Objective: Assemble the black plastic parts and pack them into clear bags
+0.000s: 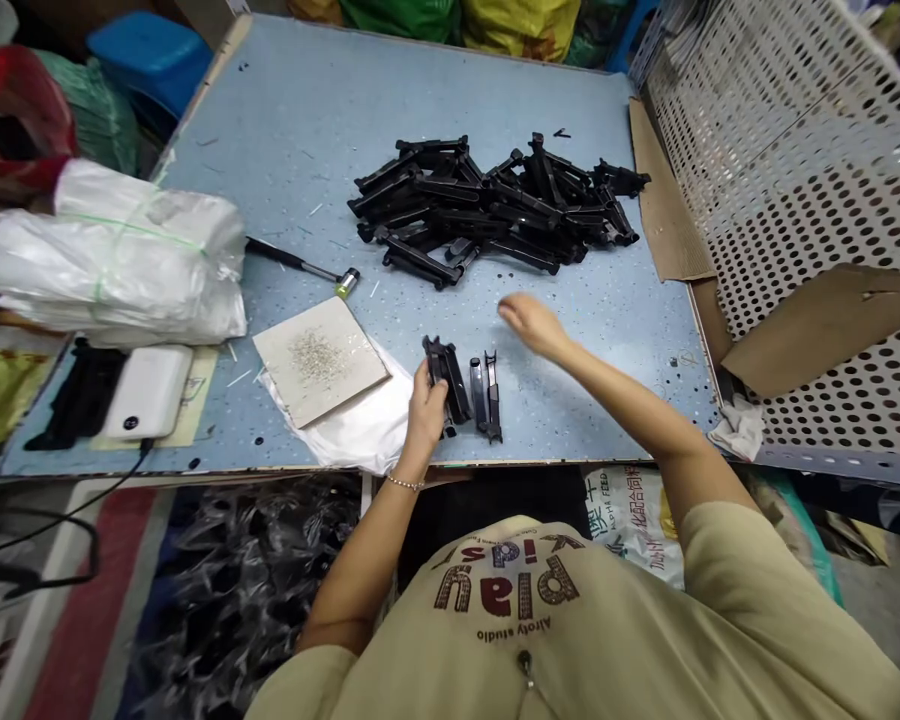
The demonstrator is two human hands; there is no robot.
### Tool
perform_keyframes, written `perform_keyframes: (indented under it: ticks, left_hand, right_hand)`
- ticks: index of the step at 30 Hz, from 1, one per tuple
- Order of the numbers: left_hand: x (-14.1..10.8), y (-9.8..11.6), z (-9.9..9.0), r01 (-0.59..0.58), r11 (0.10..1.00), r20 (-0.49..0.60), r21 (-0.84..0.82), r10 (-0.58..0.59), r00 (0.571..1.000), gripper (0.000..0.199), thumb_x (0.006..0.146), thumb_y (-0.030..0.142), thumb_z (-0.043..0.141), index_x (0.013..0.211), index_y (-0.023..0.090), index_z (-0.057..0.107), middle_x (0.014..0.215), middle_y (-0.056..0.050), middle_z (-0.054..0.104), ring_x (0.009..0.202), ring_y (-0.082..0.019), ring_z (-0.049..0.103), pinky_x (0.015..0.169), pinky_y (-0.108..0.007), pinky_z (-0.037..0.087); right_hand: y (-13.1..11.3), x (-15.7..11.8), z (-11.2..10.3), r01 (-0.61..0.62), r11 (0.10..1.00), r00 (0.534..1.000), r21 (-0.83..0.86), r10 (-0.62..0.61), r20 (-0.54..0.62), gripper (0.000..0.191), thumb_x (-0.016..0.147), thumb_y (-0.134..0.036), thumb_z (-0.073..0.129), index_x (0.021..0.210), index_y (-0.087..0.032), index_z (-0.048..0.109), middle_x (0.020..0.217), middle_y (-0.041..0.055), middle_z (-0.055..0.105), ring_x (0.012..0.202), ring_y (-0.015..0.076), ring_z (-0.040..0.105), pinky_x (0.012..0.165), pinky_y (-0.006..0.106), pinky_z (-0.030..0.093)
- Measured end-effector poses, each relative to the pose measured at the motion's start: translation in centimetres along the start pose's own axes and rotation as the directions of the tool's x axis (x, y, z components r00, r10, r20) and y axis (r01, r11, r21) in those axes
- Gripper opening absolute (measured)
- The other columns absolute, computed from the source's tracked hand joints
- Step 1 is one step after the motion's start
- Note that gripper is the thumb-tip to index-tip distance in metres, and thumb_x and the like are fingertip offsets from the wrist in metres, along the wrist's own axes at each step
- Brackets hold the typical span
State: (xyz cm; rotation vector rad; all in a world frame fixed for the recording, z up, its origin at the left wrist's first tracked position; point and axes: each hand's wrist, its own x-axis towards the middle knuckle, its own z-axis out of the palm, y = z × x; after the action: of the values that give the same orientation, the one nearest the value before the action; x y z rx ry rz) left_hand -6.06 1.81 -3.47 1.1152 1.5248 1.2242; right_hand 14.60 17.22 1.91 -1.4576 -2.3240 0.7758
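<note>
Long, narrow black plastic parts (454, 385) are gripped in my left hand (424, 408), near the front edge of the table. The thumb lies over them, and several seem to be side by side, though their number is partly hidden. Just right of them, two more black plastic strips (486, 395) lie upright in view on the tabletop, apart from my fingers. My right hand (532, 322) is over the table with its fingers curled in and nothing visible in them. Beyond it lies a heaped pile of similar black parts (495, 205).
On the left are a hammer (300, 262), a square board (319, 360) with small bits on it, a white cloth (367, 420), bundled plastic bags (120, 250) and a white power bank (148, 392) with a cable. A perforated white panel (802, 150) and cardboard (671, 200) border the right side.
</note>
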Motion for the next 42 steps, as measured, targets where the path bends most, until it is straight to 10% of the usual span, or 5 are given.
perform_keyframes:
  ticks: [9, 18, 28, 35, 42]
  left_hand:
    - [-1.9, -2.8, 2.0, -0.075, 0.897, 0.023, 0.435, 0.072, 0.997, 0.058, 0.098, 0.031, 0.053, 0.154, 0.016, 0.048, 0.164, -0.020, 0.042, 0.155, -0.038, 0.034, 0.128, -0.064, 0.026]
    - [1.4, 3.4, 5.3, -0.004, 0.893, 0.242, -0.450, 0.126, 0.962, 0.074, 0.092, 0.073, 0.058, 0.151, 0.029, 0.045, 0.152, -0.015, 0.055, 0.140, -0.029, 0.056, 0.115, -0.049, 0.048]
    - [-1.3, 6.2, 4.9, -0.002, 0.933, 0.282, -0.359, 0.110, 0.953, 0.049, 0.087, 0.053, 0.077, 0.124, 0.023, 0.064, 0.102, -0.004, 0.070, 0.096, -0.020, 0.068, 0.086, -0.033, 0.056]
    - [-1.6, 6.0, 4.0, 0.053, 0.918, 0.161, -0.393, 0.012, 0.987, 0.050, 0.081, 0.055, 0.082, 0.115, 0.023, 0.063, 0.097, -0.002, 0.070, 0.087, -0.018, 0.068, 0.077, -0.030, 0.056]
    - [-0.7, 7.0, 2.1, 0.274, 0.799, 0.222, -0.534, -0.180, 0.958, 0.048, 0.079, 0.058, 0.083, 0.091, 0.019, 0.058, 0.077, 0.002, 0.060, 0.058, -0.008, 0.056, 0.051, -0.020, 0.047]
  right_hand:
    - [6.7, 7.2, -3.9, -0.220, 0.852, 0.971, -0.474, 0.143, -0.192, 0.040, 0.097, -0.013, 0.041, 0.130, -0.001, 0.061, 0.132, 0.0297, 0.062, 0.126, 0.0398, 0.052, 0.100, 0.050, 0.045]
    - [1.2, -7.7, 1.2, -0.366, 0.416, 0.924, 0.832, 0.058, 0.378, 0.046, 0.087, -0.061, 0.056, 0.097, -0.017, 0.062, 0.080, 0.0102, 0.073, 0.061, 0.0162, 0.054, 0.054, 0.028, 0.042]
    - [-3.4, -9.2, -1.9, 0.167, 0.929, 0.960, 0.329, -0.076, -0.270, 0.064, 0.097, -0.083, 0.034, 0.087, -0.024, 0.057, 0.088, 0.0064, 0.061, 0.086, 0.0224, 0.057, 0.085, 0.040, 0.048]
    - [-5.3, -7.5, 0.8, -0.093, 0.676, 0.996, 0.731, 0.050, 0.080, 0.066, 0.094, -0.087, 0.034, 0.078, -0.024, 0.046, 0.063, -0.0040, 0.042, 0.055, 0.0130, 0.038, 0.053, 0.027, 0.034]
    - [-6.1, -11.8, 1.9, 0.445, 0.892, 0.884, 0.082, -0.452, 0.123, 0.063, 0.103, -0.073, 0.032, 0.085, -0.021, 0.062, 0.085, 0.0104, 0.064, 0.081, 0.0243, 0.055, 0.075, 0.038, 0.046]
